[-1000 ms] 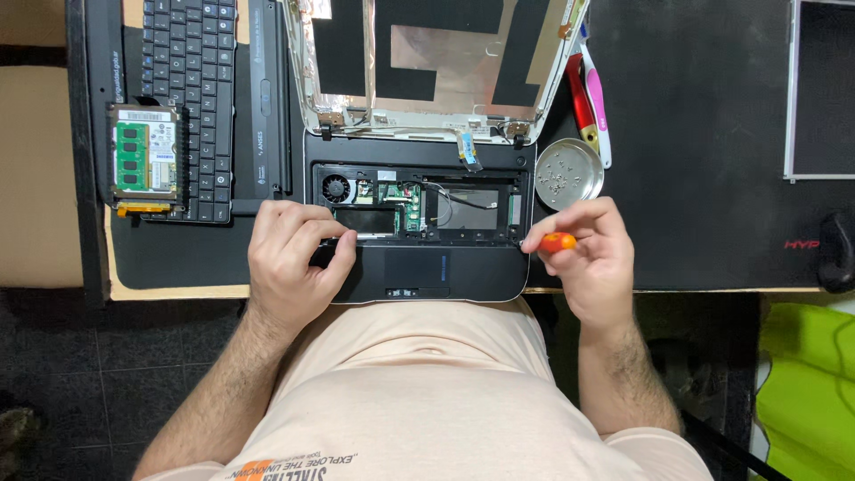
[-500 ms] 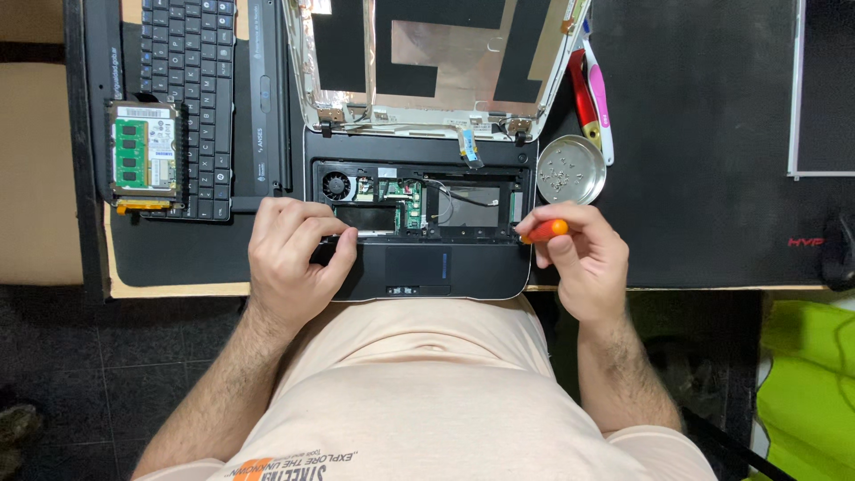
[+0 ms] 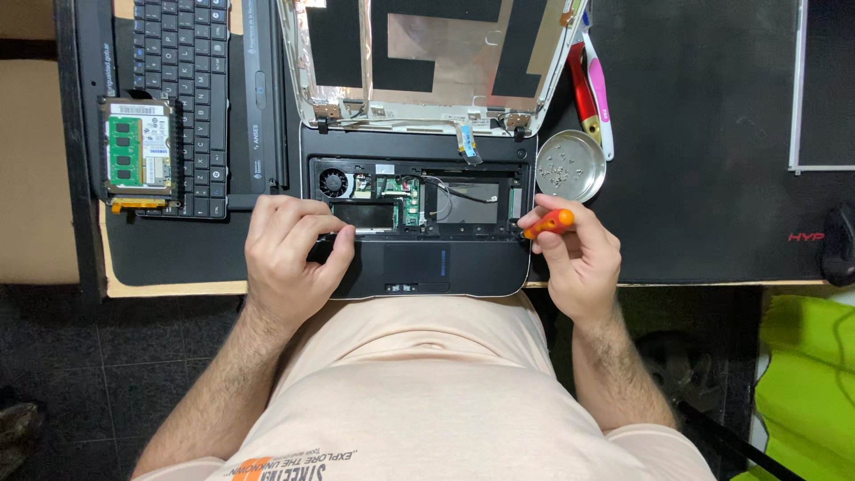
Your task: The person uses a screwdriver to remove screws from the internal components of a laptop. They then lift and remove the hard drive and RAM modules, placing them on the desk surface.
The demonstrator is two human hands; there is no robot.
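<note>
A small black laptop base [image 3: 463, 267] lies open in front of me with its keyboard removed, showing a fan [image 3: 334, 183] and a green circuit board [image 3: 401, 194]. My left hand [image 3: 289, 254] rests on the base's left front corner, fingers curled against the edge of the opening. My right hand [image 3: 574, 254] grips an orange-handled screwdriver [image 3: 550, 223], its tip at the base's right edge. The bare screen lid [image 3: 427, 62] stands behind, lined with foil and black patches.
The removed keyboard [image 3: 191, 98] lies at the left with a hard drive and green memory module [image 3: 135, 156] on it. A round metal dish [image 3: 570, 167] of screws sits right of the laptop, beside red and pink tools [image 3: 592, 89]. A screen panel [image 3: 824, 85] lies far right.
My right hand has moved the screwdriver left and slightly up, from the front right corner to the base's right edge. My left hand has stayed in place.
</note>
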